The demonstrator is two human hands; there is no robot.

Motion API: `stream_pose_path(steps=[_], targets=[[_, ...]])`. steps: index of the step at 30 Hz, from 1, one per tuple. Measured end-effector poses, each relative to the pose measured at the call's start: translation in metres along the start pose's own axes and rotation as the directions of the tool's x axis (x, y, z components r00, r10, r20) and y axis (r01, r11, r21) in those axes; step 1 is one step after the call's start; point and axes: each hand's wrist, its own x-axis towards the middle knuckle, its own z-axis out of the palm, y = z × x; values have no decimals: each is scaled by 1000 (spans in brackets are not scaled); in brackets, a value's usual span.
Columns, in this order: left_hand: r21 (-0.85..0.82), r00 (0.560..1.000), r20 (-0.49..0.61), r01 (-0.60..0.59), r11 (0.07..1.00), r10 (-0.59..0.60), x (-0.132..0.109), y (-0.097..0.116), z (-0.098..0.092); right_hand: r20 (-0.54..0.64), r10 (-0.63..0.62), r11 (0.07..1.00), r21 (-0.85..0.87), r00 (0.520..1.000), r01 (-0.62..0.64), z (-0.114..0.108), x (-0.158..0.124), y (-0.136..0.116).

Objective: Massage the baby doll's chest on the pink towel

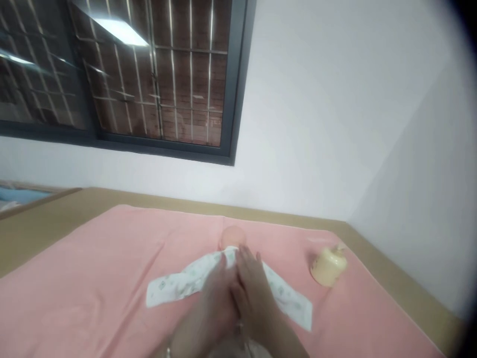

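A white printed cloth (175, 286) lies spread across a pink sheet (93, 278). Both my hands rest on its middle, side by side. My left hand (218, 298) lies with fingers stretched forward on the cloth. My right hand (253, 291) also lies flat, fingers apart, pointing at a pale pink round object (233, 236) just beyond the cloth. The picture is blurred, so what lies under my palms is hidden.
A cream-yellow bottle (328, 266) lies tipped on the pink sheet to the right. A tan surface (44, 219) borders the sheet. White walls meet in a corner at right; a barred window (149, 74) is at upper left.
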Motion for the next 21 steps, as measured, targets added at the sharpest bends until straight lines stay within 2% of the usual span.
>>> stream_pose_path(steps=[2, 3, 5, 7, 10, 12, 13, 15, 16, 17, 18, 19, 21], targets=[[66, 993, 118, -2, 998, -6, 5, 17, -3, 48, -52, 999, 15, 998, 51, 4, 0, -16], [83, 990, 141, -18, 996, 6, 6, 21, -4, 77, -79, 996, 36, 994, 76, 5, 0, -25], [147, 985, 165, -69, 987, 44, 6, 17, -6, 133, -113, 992, 79, 985, 103, 2, 0, -39], [218, 984, 167, -102, 971, 66, 0, 3, -5, 164, -136, 987, 109, 977, 120, -5, 5, -40], [283, 987, 157, -80, 956, 36, -13, -10, 0, 175, -160, 984, 101, 972, 143, -13, 18, -16], [359, 988, 152, -83, 930, 29, -18, 2, 2, 119, -129, 991, 45, 985, 124, -11, 24, 12], [438, 986, 146, -137, 888, 80, -18, 13, 1, 73, -101, 995, 9, 992, 100, -7, 23, 27], [621, 952, 139, -299, 725, 274, -12, 40, -4, -10, 24, 997, -67, 1000, -25, 5, 15, 54], [708, 914, 135, -360, 608, 383, -6, 53, -9, 1, 80, 991, -104, 997, -79, 12, 7, 65], [788, 875, 121, -372, 491, 468, 1, 63, -16, 32, 112, 986, -131, 993, -107, 20, -2, 72], [876, 835, 98, -330, 352, 541, 9, 69, -23, 83, 115, 984, -144, 990, -102, 27, -11, 77], [949, 799, 74, -239, 204, 597, 18, 71, -32, 132, 95, 986, -148, 987, -75, 32, -20, 79], [985, 728, 83, 42, -165, 680, 37, 66, -50, 203, 44, 990, -141, 978, -16, 38, -31, 73]])
